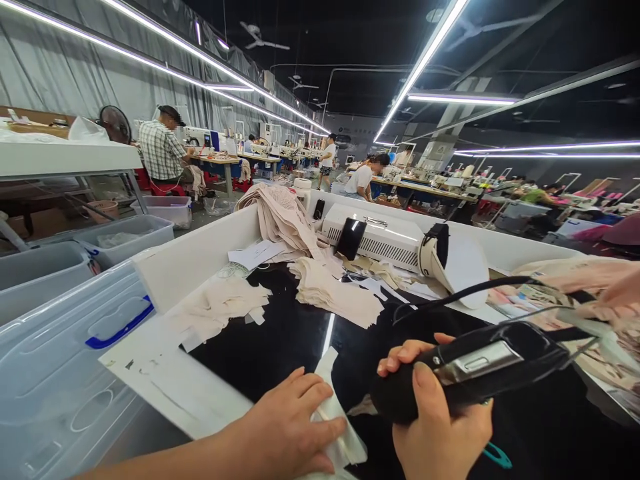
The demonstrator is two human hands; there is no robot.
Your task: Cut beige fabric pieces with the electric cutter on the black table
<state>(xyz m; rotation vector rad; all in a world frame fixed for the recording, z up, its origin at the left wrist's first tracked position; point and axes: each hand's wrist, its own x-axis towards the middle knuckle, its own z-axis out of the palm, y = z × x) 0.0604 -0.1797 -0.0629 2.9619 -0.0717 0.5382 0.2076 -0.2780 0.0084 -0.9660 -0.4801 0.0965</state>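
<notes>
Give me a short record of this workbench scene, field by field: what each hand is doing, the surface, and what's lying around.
left hand: flat, pressing a pale translucent fabric piece onto the surface
right hand: gripping a black handheld corded tool
surface: glossy black tabletop
nearby: beige cut fabric stack; white boxy machine; clear plastic bin with blue handle
background: people seated at sewing tables

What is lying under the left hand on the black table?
Under the left hand lies a thin whitish piece of fabric, pressed flat on the black table. Its upper strip shows; the part beneath palm and fingers is hidden.
</notes>
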